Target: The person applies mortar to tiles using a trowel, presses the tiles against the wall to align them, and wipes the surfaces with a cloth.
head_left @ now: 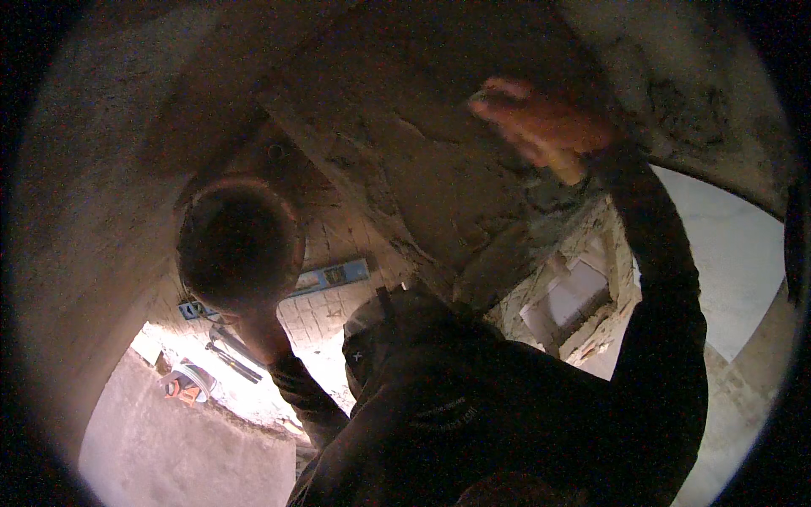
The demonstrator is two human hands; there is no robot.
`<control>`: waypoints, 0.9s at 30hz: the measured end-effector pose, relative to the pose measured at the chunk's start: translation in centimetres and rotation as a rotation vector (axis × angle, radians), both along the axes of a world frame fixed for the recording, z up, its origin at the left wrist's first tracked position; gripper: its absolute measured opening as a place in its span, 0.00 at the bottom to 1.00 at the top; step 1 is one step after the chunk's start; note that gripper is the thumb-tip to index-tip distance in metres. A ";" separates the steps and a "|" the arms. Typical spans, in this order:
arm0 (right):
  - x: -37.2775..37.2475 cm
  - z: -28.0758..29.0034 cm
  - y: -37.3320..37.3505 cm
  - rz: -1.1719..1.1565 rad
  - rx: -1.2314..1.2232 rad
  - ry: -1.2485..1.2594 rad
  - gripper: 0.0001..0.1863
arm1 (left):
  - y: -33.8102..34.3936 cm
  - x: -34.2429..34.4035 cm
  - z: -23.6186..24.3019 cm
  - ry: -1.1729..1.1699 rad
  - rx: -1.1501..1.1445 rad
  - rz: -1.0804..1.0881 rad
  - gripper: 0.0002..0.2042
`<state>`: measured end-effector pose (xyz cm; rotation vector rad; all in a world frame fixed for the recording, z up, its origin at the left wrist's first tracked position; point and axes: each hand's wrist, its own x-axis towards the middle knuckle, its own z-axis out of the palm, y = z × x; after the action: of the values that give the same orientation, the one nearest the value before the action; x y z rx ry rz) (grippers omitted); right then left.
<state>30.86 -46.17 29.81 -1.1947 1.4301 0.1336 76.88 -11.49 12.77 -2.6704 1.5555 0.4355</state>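
Observation:
My left hand (260, 331) grips a round, dark bowl (238, 247) from its near side and holds it up at the left. What lies inside the bowl is too dark to make out. Raised at the upper right, my right hand (549, 122) is smeared by motion in front of a rough, wet-looking plastered surface (439, 169). Its fingers are closed round a tool with a tan handle (569, 167). The working end of that tool is lost in blur and shadow.
A blue spirit level (342, 275) lies below, past the bowl. Farther down sits a bucket (193, 382) with something orange in it. A rough opening (574, 296) with a pale panel shows below my right arm. A curved wall (101, 186) rises on the left.

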 end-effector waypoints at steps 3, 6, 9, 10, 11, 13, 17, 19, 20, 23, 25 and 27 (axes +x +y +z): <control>3.3 -0.1 1.8 0.197 -0.027 -0.046 0.22 | -3.0 -2.5 2.3 0.513 -0.331 0.379 0.24; 3.1 -1.2 2.4 0.530 -0.402 0.051 0.20 | -2.8 -2.4 1.8 0.891 -0.582 0.621 0.25; 1.5 -2.8 1.5 0.734 -0.768 0.224 0.22 | -1.8 -1.5 0.5 0.914 -0.620 0.606 0.29; 0.5 -2.9 0.8 0.744 -0.820 0.290 0.22 | -1.6 -1.3 0.4 0.906 -0.606 0.595 0.30; -0.7 -3.0 -0.3 0.735 -0.854 0.357 0.23 | -1.6 -1.2 0.4 0.899 -0.589 0.582 0.30; -3.0 -2.7 -2.5 0.698 -0.877 0.466 0.24 | -2.0 -1.4 1.4 0.910 -0.546 0.604 0.30; -5.9 -3.4 -4.4 0.624 -0.862 0.600 0.26 | -2.7 -2.2 2.5 0.933 -0.584 0.657 0.31; -6.8 -4.2 -4.5 0.601 -0.842 0.618 0.27 | -2.0 -2.3 1.6 0.894 -0.621 0.615 0.30; -7.5 -4.4 -4.3 0.581 -0.817 0.622 0.28 | -1.4 -2.2 0.8 0.834 -0.598 0.568 0.30; -11.2 -4.2 -3.9 0.434 -0.639 0.568 0.30 | -0.5 -1.5 -0.3 0.902 -0.634 0.566 0.32; -14.2 -3.2 -4.0 0.229 -0.454 0.486 0.31 | -0.7 -1.3 -0.3 1.058 -0.693 0.603 0.34; -13.6 -2.2 -3.8 0.079 -0.345 0.386 0.32 | -0.4 -0.5 -0.2 0.717 -0.543 0.361 0.35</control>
<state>17.22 -49.93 27.57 -1.5702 1.7932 0.1844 76.33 -11.90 12.52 -3.4899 1.4531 1.2684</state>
